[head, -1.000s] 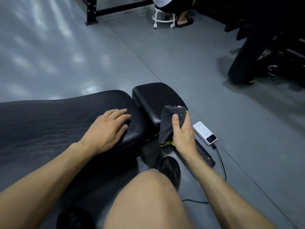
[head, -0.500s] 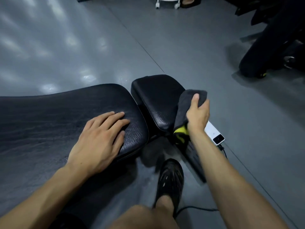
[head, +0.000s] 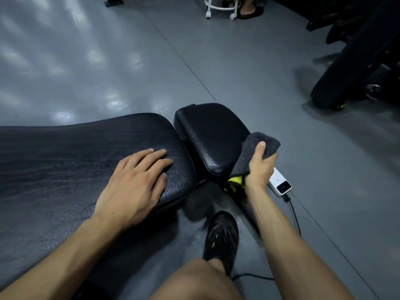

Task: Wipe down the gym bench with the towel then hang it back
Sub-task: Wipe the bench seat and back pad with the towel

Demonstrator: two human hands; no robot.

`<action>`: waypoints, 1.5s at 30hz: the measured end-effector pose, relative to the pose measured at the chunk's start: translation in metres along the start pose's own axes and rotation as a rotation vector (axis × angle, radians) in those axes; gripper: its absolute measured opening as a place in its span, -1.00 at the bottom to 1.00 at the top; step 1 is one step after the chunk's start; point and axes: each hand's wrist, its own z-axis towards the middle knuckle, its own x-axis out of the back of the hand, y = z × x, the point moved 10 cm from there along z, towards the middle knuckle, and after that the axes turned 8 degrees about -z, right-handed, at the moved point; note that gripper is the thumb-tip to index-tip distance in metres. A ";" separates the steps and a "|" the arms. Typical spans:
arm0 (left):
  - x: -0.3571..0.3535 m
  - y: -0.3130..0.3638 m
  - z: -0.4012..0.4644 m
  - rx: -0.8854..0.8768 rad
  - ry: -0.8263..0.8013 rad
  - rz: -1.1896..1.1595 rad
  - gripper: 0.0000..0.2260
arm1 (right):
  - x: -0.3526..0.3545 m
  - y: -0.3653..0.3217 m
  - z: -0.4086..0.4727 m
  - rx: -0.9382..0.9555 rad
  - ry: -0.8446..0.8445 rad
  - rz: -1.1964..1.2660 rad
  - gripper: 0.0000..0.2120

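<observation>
Black gym bench, left hand flat on it, grey floor

Light: I see a dim, cool-toned room, with soft pale patches reflected on the grey floor at upper left.
Glare: a faint sheen lies on the black bench pad near its end.
Shadows: deep shade pools under the bench and around the dark machine at right, where I lose detail.
Distortion: wide-angle bending curves the pad and stretches both forearms at the bottom edge.
Sharpness: the centre reads fairly crisp to me; corners look soft and smeared.
</observation>
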 end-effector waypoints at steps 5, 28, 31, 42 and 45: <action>0.000 0.001 -0.001 0.004 -0.004 0.004 -0.60 | 0.007 0.011 0.028 -0.184 -0.006 0.066 -0.53; -0.003 -0.004 0.000 0.017 0.018 0.010 -0.63 | -0.017 0.008 0.051 -0.257 -0.307 -0.035 -0.45; -0.003 -0.004 0.001 0.016 0.017 0.011 -0.63 | -0.028 -0.044 0.054 0.054 -0.340 -0.252 -0.47; -0.005 -0.006 0.002 0.010 0.009 0.035 -0.62 | -0.076 -0.106 0.039 0.429 -0.377 -0.797 -0.51; -0.005 -0.006 0.002 0.012 0.019 0.028 -0.62 | -0.065 -0.105 -0.001 0.681 -0.249 -0.942 -0.51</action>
